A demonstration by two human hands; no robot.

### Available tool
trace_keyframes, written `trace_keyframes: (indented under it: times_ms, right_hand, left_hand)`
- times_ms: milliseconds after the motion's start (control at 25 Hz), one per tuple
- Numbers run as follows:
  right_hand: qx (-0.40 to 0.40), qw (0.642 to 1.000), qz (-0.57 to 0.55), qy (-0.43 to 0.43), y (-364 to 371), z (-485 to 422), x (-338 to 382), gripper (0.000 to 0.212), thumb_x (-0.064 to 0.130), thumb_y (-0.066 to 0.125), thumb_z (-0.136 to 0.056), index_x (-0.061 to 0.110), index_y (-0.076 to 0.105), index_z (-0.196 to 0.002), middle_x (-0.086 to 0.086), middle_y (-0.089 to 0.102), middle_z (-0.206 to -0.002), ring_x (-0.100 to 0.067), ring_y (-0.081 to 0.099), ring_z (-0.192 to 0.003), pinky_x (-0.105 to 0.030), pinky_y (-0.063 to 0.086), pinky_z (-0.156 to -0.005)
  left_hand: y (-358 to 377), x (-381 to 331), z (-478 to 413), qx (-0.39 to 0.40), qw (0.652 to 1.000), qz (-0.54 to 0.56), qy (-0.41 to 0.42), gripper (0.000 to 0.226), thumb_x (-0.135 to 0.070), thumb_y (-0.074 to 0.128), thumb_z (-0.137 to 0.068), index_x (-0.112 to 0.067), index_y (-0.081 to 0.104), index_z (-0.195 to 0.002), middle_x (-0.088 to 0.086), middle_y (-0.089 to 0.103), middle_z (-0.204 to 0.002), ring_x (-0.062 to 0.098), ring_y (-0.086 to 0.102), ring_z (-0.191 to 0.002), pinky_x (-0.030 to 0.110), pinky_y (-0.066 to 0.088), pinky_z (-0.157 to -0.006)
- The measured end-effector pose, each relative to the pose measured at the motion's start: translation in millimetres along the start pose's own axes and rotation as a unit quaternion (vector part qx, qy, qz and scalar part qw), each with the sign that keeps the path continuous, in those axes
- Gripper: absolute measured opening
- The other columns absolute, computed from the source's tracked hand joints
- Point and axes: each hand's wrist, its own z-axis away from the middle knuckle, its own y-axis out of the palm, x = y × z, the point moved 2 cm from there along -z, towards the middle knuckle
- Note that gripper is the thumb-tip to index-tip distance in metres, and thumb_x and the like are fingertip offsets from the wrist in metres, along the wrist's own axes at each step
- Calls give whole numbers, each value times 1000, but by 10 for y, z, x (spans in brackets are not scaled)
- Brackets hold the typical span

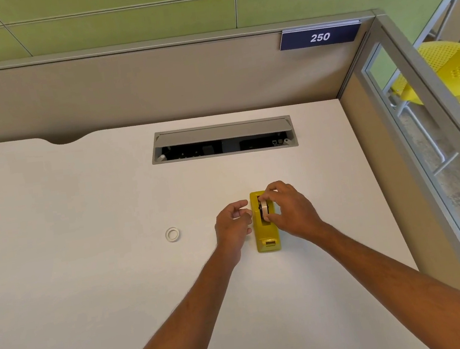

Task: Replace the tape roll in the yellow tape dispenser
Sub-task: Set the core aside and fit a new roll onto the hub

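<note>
1. Closely seen, the fingers (267, 198) of the right hand (289, 213) are curled together over the tape roll (264, 210), thumb on its near edge, pinching it.
2. That roll stands on edge in the slot of the yellow tape dispenser (266, 239), which sits on the surface (90, 280) with its cutter end toward the person.
3. The right hand covers the far end and right side of the dispenser, so how the roll is seated cannot be told.
4. The left hand (231, 227) hangs just beside the dispenser's left side, its fingers (241, 203) loosely curled and slightly apart, holding nothing that shows; whether the tips touch the yellow body is unclear.
5. A white ring (172, 234) lies flat on the surface, well to the left of both hands.
6. Farther back, a cable hatch (223, 140) is set into the surface with its lid raised.
7. Behind it rises a beige partition (123, 85) with a dark sign (320, 37) reading 250.
8. Beyond the glass at the right stands a yellow chair (457, 68).
</note>
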Motion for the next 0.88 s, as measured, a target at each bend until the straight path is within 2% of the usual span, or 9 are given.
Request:
trace_keyframes:
  times_ms: [280,440,560,600,640,680,760,800,880]
  right_hand:
    - [6,1000,-5,13,8,7,-1,49,29,85,-87,28,69,-133,7,55,-139,-17,59,-118,-34,56,-86]
    - [4,1000,-25,11,5,41,-6,55,28,86,-85,28,65,-136,8,56,-136,-17,60,-114,-38,59,-86]
    - [-5,997,-63,40,5,101,-39,61,30,86,-87,27,60,-142,8,57,-135,-15,60,-112,-36,60,-86]
    - [-12,995,-79,55,11,128,-49,59,31,86,-88,27,61,-141,8,58,-133,-13,60,-108,-32,58,-83]
    - [-22,992,-101,74,27,157,-57,54,31,86,-89,27,62,-138,9,59,-128,-10,59,-102,-27,55,-79]
    - [-34,987,-127,97,55,183,-65,48,30,86,-89,28,65,-132,11,59,-122,-6,59,-95,-22,50,-75]
    - [-51,971,-179,148,126,228,-58,34,21,85,-88,28,68,-117,10,61,-107,-4,58,-84,-21,45,-71]
    - [-52,963,-201,169,166,247,-44,31,16,85,-86,27,69,-110,9,62,-100,-4,58,-82,-23,45,-72]
    - [-44,950,-235,200,245,276,-8,28,11,84,-83,25,68,-101,5,64,-92,-7,59,-80,-28,49,-74]
  left_hand:
    - [3,-52,29,-1,999,-40,23,26,-17,72,-97,-31,78,-119,1,77,-113,28,75,-110,34,63,-77]
    - [26,-159,42,-1,992,-103,74,22,-22,72,-96,-34,79,-113,-7,77,-107,19,73,-106,46,65,-94]
    - [38,-282,66,11,970,-194,149,23,-19,70,-100,-29,80,-118,-7,78,-111,15,71,-100,45,62,-96]
    - [49,-332,76,12,944,-264,197,24,-20,68,-102,-28,80,-122,-6,78,-116,15,71,-103,43,61,-96]
    - [71,-370,81,18,904,-347,247,25,-21,66,-104,-27,79,-125,-5,77,-120,16,70,-108,43,60,-96]
    - [104,-417,96,30,855,-430,289,25,-24,64,-105,-27,78,-125,-4,76,-122,18,67,-113,43,59,-94]
    - [188,-502,117,70,763,-546,337,23,-27,63,-105,-26,78,-122,-3,74,-123,22,61,-119,43,58,-89]
    - [220,-534,114,87,732,-581,345,23,-29,63,-104,-25,77,-121,-2,73,-124,23,60,-121,42,57,-87]
    - [266,-567,76,105,692,-626,344,26,-33,65,-101,-26,77,-122,-3,70,-126,22,58,-124,40,55,-86]
